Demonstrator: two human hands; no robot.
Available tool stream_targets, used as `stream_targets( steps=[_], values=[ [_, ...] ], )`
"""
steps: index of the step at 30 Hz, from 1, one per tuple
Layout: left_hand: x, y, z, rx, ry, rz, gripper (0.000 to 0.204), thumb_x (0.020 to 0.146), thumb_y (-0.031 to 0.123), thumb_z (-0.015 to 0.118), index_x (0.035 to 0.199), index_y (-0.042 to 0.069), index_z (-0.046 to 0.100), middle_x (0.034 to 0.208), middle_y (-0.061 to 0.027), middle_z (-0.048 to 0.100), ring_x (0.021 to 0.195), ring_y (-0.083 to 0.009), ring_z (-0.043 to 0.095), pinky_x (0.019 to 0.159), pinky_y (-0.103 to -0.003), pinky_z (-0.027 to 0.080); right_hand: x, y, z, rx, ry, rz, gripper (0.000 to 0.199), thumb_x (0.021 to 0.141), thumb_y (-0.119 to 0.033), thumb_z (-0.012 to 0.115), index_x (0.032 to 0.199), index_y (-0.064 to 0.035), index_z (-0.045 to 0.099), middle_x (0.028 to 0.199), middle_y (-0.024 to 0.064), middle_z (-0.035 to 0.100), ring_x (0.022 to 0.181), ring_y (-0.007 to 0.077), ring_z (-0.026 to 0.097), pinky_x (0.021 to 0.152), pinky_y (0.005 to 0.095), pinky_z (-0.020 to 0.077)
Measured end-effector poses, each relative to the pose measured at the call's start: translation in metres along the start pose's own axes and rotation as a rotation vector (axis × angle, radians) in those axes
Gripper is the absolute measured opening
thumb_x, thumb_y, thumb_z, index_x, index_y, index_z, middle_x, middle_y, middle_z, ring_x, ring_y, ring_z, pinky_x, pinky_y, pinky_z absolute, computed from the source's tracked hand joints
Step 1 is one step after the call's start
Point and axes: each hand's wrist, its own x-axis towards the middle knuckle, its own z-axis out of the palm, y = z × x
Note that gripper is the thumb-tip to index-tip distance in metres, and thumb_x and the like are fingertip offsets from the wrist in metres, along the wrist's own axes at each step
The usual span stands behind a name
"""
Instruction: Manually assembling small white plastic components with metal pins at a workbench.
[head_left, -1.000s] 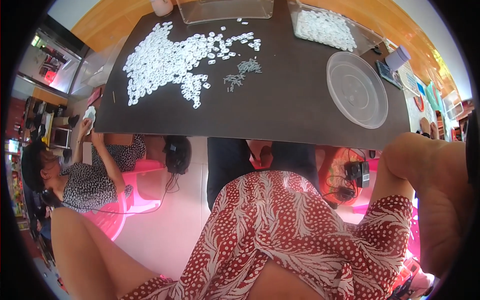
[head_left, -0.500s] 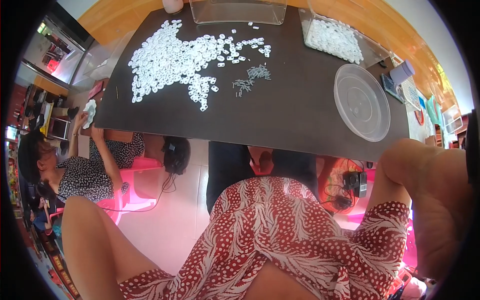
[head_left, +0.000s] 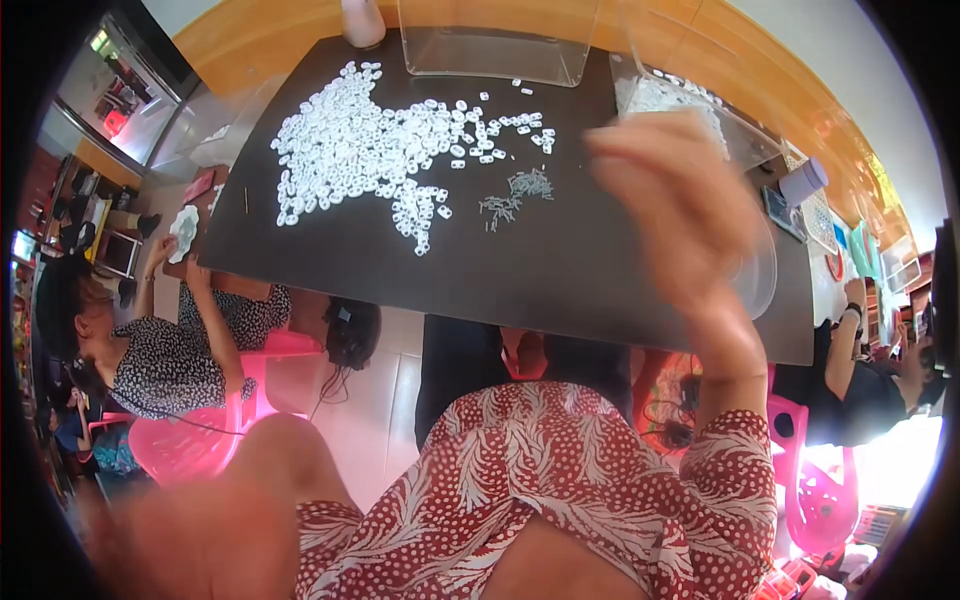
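Note:
My right hand (head_left: 685, 195) is lifted over the right part of the dark table, smeared by motion, and covers part of the round clear lid (head_left: 762, 280). Whether anything is in its fingers does not show. My left hand (head_left: 205, 530), also strongly blurred, is low at the left, below the table; its fingers cannot be made out. A large spread of small white oval plastic pieces with holes (head_left: 350, 145) lies on the table's left half. Right of it is a small pile of short grey pins (head_left: 528, 186).
Clear plastic bins stand at the back: one at the middle (head_left: 495, 72), another with white pieces (head_left: 660, 95) at right. A pale bottle (head_left: 362, 25), a phone (head_left: 783, 215) and a lilac-capped container (head_left: 803, 183) line the edges. A person (head_left: 165, 350) sits at left.
My right arm has swung from the right rim to over the table, in front of the lid. My left hand has come lower at the left. The view has shifted slightly.

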Motion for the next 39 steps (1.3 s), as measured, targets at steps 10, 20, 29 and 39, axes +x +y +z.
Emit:
stream_targets(
  steps=[10,20,29,39],
  values=[
    [-0.168,-0.047,-0.045,0.168,-0.565,-1.306,0.017,0.091,0.006,0.056,0.101,-0.006,0.063,0.090,-0.0080,0.064,0.085,-0.0148,0.063,0.079,-0.023,0.047,-0.057,0.129,0.152,-0.308,-0.446,0.278,0.009,0.074,-0.014,0.065,0.076,-0.0055,0.067,0.075,0.0129,0.061,0.077,0.0310,0.057,0.069,0.0422,0.0474],
    [-0.195,-0.055,-0.050,0.145,-0.498,-1.407,0.017,0.092,0.008,0.057,0.101,-0.006,0.063,0.089,-0.0065,0.061,0.083,-0.0146,0.063,0.079,-0.024,0.048,-0.066,0.161,0.186,-0.397,-0.627,0.300,0.007,0.071,-0.011,0.067,0.072,-0.0045,0.065,0.077,0.0163,0.061,0.081,0.0334,0.057,0.067,0.0433,0.0483],
    [-0.211,-0.067,-0.046,0.281,-0.678,-1.241,0.016,0.090,0.007,0.059,0.101,-0.004,0.064,0.088,-0.0054,0.059,0.083,-0.0131,0.062,0.075,-0.023,0.046,-0.067,0.148,0.167,-0.211,-0.536,0.272,0.007,0.069,-0.008,0.068,0.073,-0.0027,0.066,0.078,0.0170,0.060,0.083,0.0340,0.057,0.070,0.0432,0.0484],
    [-0.217,-0.063,-0.041,0.263,-0.657,-1.278,0.015,0.090,0.006,0.060,0.100,-0.004,0.064,0.089,-0.0053,0.059,0.084,-0.0131,0.062,0.073,-0.022,0.046,-0.078,0.142,0.165,-0.216,-0.673,0.197,0.009,0.069,-0.008,0.067,0.068,-0.0017,0.061,0.077,0.0172,0.060,0.080,0.0350,0.058,0.067,0.0449,0.0468]
  ],
)
